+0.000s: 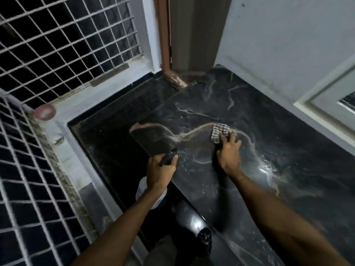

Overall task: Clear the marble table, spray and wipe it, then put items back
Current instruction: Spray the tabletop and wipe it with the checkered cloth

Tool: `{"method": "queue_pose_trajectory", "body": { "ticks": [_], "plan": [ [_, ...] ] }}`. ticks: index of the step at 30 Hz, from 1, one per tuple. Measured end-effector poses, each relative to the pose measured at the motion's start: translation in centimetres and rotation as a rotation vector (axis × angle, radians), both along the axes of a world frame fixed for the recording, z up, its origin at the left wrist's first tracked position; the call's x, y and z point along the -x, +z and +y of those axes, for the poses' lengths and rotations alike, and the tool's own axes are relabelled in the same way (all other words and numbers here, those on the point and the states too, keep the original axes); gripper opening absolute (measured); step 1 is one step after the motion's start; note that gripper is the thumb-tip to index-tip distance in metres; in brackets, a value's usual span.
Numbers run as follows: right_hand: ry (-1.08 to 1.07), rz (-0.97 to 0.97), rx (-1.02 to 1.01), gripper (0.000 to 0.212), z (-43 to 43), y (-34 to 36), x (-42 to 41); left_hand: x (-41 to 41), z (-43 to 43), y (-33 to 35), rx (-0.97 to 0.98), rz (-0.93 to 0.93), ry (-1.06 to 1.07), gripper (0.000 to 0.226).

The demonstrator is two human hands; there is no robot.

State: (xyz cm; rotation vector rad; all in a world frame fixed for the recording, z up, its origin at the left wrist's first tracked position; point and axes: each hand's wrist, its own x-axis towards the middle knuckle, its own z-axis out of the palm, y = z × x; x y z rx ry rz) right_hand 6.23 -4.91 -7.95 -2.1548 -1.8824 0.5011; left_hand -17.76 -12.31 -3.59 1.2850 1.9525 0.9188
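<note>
The black marble table (278,150) with pale veins fills the right half of the head view, wet with droplets and glare near its middle. My right hand (229,156) presses a checked cloth (220,132) flat on the marble. At the table's left edge my left hand (160,170) grips a spray bottle (169,157); its black nozzle shows above my fingers and its white body shows below my wrist. Nothing else lies on the visible tabletop.
A white metal grille (63,45) covers the window at left and rear. A brown door frame (165,35) stands behind the table's far corner. A white wall (288,45) borders the table's right side. The dark floor (115,135) lies below, with a glossy black object (194,227) near my legs.
</note>
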Motion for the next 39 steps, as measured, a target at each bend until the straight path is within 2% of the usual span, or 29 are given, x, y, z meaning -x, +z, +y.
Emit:
{"method": "queue_pose_trajectory", "body": {
  "ticks": [1, 4, 5, 8, 9, 12, 13, 14, 16, 17, 18, 21, 22, 25, 26, 30, 31, 34, 37, 39],
  "plan": [
    [0.073, -0.044, 0.012, 0.070, -0.8, 0.1, 0.0, -0.8, -0.5, -0.1, 0.031, 0.007, 0.002, 0.027],
    [0.506, -0.140, -0.043, 0.073, -4.3, -0.1, -2.1, -3.2, -2.7, -0.4, 0.048, 0.004, -0.031, 0.028],
    [0.481, -0.112, -0.054, 0.073, -4.6, -0.3, -3.9, -3.8, -3.3, -0.3, 0.044, 0.006, -0.028, 0.029],
    [0.054, 0.019, -0.012, 0.072, -5.6, -0.4, -6.4, -5.3, -5.0, -0.9, 0.020, 0.049, -0.002, 0.034],
    [0.060, 0.006, -0.005, 0.073, -6.6, -0.3, -5.7, -5.7, -5.6, -1.0, 0.021, 0.049, 0.001, 0.034],
    [0.467, -0.030, -0.020, 0.078, -10.1, -0.6, -4.3, -7.0, -7.2, -0.5, 0.026, 0.029, -0.001, 0.031],
    [0.530, -0.014, -0.052, 0.077, -10.0, -0.4, -4.5, -7.2, -7.2, -0.4, 0.031, 0.036, -0.001, 0.033],
    [0.473, 0.033, -0.041, 0.074, -9.6, -0.6, -4.7, -7.4, -7.5, -0.5, 0.028, 0.047, 0.001, 0.036],
    [0.184, 0.108, 0.007, 0.070, -8.9, -0.6, -4.2, -7.7, -8.0, -0.5, 0.024, 0.050, 0.006, 0.041],
    [0.126, 0.087, 0.009, 0.069, -9.2, -0.4, -3.2, -7.8, -8.5, -0.4, 0.023, 0.054, 0.015, 0.041],
    [0.173, 0.062, 0.009, 0.070, -9.6, -0.2, -2.1, -7.8, -8.9, -0.4, 0.030, 0.054, 0.025, 0.039],
    [0.571, 0.003, -0.047, 0.073, -10.6, -0.6, -1.0, -7.2, -9.8, -0.5, 0.054, 0.041, 0.068, 0.030],
    [0.585, 0.024, -0.064, 0.071, -9.9, -0.5, -1.4, -7.1, -10.0, -0.6, 0.048, 0.049, 0.064, 0.029],
    [0.220, 0.085, -0.017, 0.063, -7.3, -1.0, 0.0, -6.2, -10.5, -1.4, 0.031, 0.067, 0.117, 0.032],
    [0.218, 0.075, -0.008, 0.063, -7.2, -0.9, 1.6, -5.9, -10.7, -1.4, 0.020, 0.075, 0.139, 0.032],
    [0.776, 0.026, -0.053, 0.071, -8.5, -1.1, 5.7, -4.6, -10.9, -1.5, 0.007, 0.086, 0.142, 0.034],
    [0.774, 0.022, -0.038, 0.072, -8.6, -1.3, 5.3, -4.4, -11.0, -1.6, 0.013, 0.086, 0.143, 0.034],
    [0.437, 0.055, -0.059, 0.070, -9.3, -1.1, 2.4, -4.7, -11.2, -1.4, -0.004, 0.066, 0.127, 0.030],
    [0.427, -0.035, -0.078, 0.069, -11.8, -0.9, -2.6, -6.4, -11.4, -0.6, 0.032, 0.039, 0.048, 0.032],
    [0.226, -0.007, -0.065, 0.068, -12.8, -1.0, -6.9, -7.7, -11.3, -0.4, 0.054, 0.022, -0.007, 0.031]
  ]
}}
